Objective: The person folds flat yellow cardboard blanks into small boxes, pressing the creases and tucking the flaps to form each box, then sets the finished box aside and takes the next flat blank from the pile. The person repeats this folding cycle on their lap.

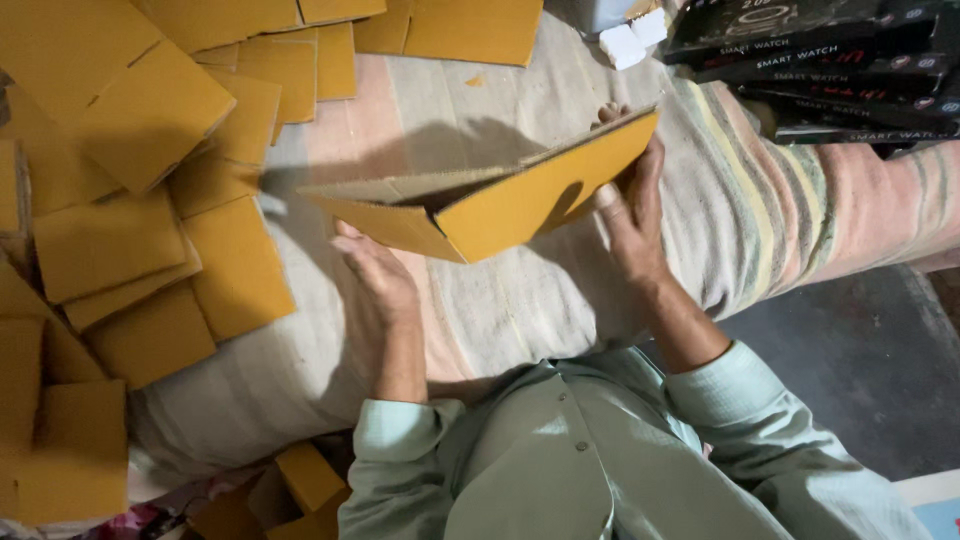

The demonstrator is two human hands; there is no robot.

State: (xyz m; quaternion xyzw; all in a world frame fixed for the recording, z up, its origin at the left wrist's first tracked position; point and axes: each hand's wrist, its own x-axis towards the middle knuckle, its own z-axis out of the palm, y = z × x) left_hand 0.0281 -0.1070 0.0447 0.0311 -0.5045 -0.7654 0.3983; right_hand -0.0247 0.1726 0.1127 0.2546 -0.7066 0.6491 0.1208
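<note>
- Yellow-brown folded corrugated cardboard box [500, 205] is held mid-air above the striped cloth bed [740, 220].
- Left hand [375, 275] grips its seven o'clock corner; right hand [630, 215] clasps its three o'clock end.
- Risk: the half-open flaps could buckle or slip if either grip loosens.
- Flat yellow cardboard blanks [130, 250] lie at nine o'clock.

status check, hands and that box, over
Left hand under the half-opened yellow cardboard box, right hand gripping its far end. Box held above the striped cloth. Flat yellow cartons piled left, clear of it.
</note>
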